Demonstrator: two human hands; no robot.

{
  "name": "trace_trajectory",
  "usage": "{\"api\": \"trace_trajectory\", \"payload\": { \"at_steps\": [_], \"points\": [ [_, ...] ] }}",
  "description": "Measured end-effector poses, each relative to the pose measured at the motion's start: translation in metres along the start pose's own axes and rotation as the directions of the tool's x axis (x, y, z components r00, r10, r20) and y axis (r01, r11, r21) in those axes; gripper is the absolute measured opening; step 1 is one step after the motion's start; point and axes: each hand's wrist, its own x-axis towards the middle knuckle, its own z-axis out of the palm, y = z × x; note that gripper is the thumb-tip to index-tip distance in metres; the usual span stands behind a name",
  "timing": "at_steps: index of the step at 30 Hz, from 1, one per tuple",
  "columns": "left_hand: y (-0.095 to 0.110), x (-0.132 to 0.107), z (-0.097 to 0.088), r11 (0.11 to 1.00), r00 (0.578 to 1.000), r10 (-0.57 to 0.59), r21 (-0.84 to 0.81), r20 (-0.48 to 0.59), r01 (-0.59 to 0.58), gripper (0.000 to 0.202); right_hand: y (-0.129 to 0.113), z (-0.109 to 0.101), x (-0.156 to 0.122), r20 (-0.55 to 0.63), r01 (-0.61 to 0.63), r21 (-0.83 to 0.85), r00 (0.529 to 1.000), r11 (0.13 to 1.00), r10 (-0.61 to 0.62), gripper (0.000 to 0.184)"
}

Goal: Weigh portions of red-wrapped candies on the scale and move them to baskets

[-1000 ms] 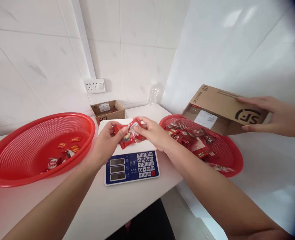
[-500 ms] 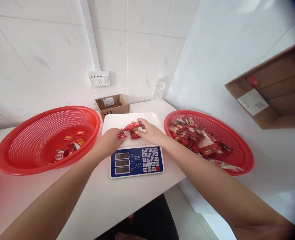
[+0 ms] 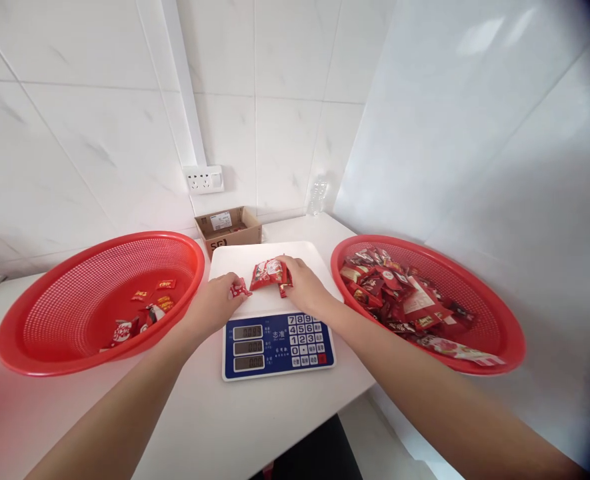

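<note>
at the scale (image 3: 279, 357), your left hand (image 3: 217, 301) closes finger and thumb on a small red packet (image 3: 240, 289), while your right hand (image 3: 305, 287) curls its fingers round the side of a larger red packet (image 3: 269, 273) over the scale's white plate (image 3: 237, 255). one red basket (image 3: 75, 293) stands left of the scale, a fuller basket (image 3: 499, 330) right, a cardboard box (image 3: 242, 237) behind.

The table (image 3: 185, 413) offers clearance on the near side of the scale (image 3: 281, 350). Left basket (image 3: 89, 280) and right basket (image 3: 449, 275) (raised rims) restrict lateral passage; carton (image 3: 237, 238), left hand (image 3: 215, 301) and right hand (image 3: 307, 290) obstruct the far side and top.
</note>
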Motion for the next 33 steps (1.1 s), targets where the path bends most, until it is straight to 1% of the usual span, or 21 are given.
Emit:
{"api": "trace_trajectory", "payload": {
  "at_steps": [3, 6, 8, 10, 12, 14, 17, 21, 24, 26, 28, 29, 31, 32, 33],
  "points": [
    [0.002, 0.000, -0.002, 0.999, 1.000, -0.027, 0.034, 0.000, 0.027, 0.037, 0.005, -0.021, -0.003, 0.052, -0.048, -0.066, 0.997, 0.997, 0.052, 0.064],
    [0.008, 0.001, 0.000, 0.999, 1.000, -0.001, 0.049, 0.025, 0.000, 0.047, 0.008, -0.035, -0.004, 0.077, -0.104, -0.119, 0.991, 0.987, 0.114, 0.058],
    [0.012, 0.002, 0.002, 0.998, 0.998, 0.020, 0.052, 0.052, -0.023, 0.050, 0.008, -0.037, -0.006, 0.082, -0.137, -0.121, 0.986, 0.983, 0.148, 0.051],
    [0.015, 0.001, 0.005, 0.998, 0.997, 0.031, 0.049, 0.074, -0.035, 0.052, 0.005, -0.035, -0.009, 0.120, -0.151, -0.053, 0.980, 0.987, 0.156, 0.044],
    [0.018, 0.000, 0.007, 0.999, 0.996, 0.036, 0.037, 0.084, -0.040, 0.054, 0.000, -0.029, -0.013, 0.157, -0.136, 0.049, 0.979, 0.989, 0.127, 0.041],
    [0.020, -0.001, 0.008, 0.999, 0.996, 0.039, 0.019, 0.086, -0.041, 0.056, -0.003, -0.025, -0.018, 0.164, -0.091, 0.107, 0.984, 0.990, 0.073, 0.040],
    [0.024, -0.004, 0.009, 0.999, 0.994, 0.047, -0.020, 0.095, -0.045, 0.055, -0.006, -0.023, -0.023, 0.153, -0.044, 0.088, 0.988, 0.995, 0.030, 0.037],
    [0.030, -0.006, 0.010, 0.995, 0.992, 0.073, -0.074, 0.102, -0.066, 0.052, -0.006, -0.025, -0.027, 0.177, -0.043, 0.060, 0.984, 0.997, 0.032, 0.031],
    [0.032, -0.009, 0.009, 0.992, 0.990, 0.098, -0.085, 0.096, -0.090, 0.051, -0.003, -0.031, -0.030, 0.106, 0.034, 0.051, 0.994, 0.998, -0.039, 0.028],
    [0.029, -0.015, 0.009, 0.992, 0.991, 0.108, -0.080, 0.085, -0.101, 0.052, 0.006, -0.045, -0.034, 0.028, 0.063, 0.023, 0.998, 0.998, -0.063, 0.028],
    [0.021, -0.023, 0.008, 0.992, 0.994, 0.092, -0.087, 0.062, -0.086, 0.054, 0.024, -0.067, -0.040, -0.051, 0.012, -0.025, 0.999, 1.000, -0.013, 0.029],
    [0.017, -0.027, 0.007, 0.992, 0.996, 0.068, -0.111, 0.059, -0.062, 0.055, 0.035, -0.081, -0.044, -0.087, -0.052, -0.059, 0.995, 0.997, 0.047, 0.029],
    [0.006, -0.037, 0.008, 0.975, 0.995, -0.024, -0.218, 0.100, 0.046, 0.058, 0.063, -0.110, -0.056, -0.144, -0.213, -0.129, 0.970, 0.968, 0.194, 0.028],
    [0.001, -0.042, 0.009, 0.949, 0.991, -0.056, -0.301, 0.125, 0.092, 0.060, 0.077, -0.124, -0.062, -0.162, -0.303, -0.175, 0.947, 0.937, 0.276, 0.027],
    [-0.003, -0.046, 0.010, 0.914, 0.987, -0.082, -0.384, 0.142, 0.131, 0.060, 0.091, -0.135, -0.069, -0.159, -0.355, -0.199, 0.932, 0.914, 0.327, 0.026]
  ]
}}
